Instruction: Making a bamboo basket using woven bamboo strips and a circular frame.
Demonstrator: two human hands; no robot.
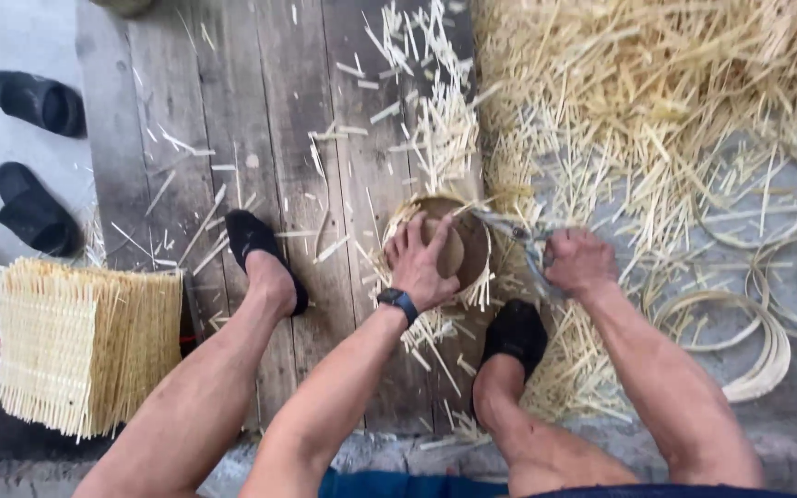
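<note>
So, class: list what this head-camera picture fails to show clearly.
- Round woven bamboo piece: its centre is hidden under the left hand.
- Metal shears: handles hidden inside the right hand, blades blurred.
- Stack of square woven bamboo mats: the number of mats is too fine to count.

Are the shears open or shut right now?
Open: the shears in the right hand show blades spread apart at the round form's edge.

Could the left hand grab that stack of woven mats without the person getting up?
Probably yes. The left hand is pressing on the round mould, but the stack of woven mats sits just outside the left leg, with only bare boards between, so a sideways reach looks possible.
</note>
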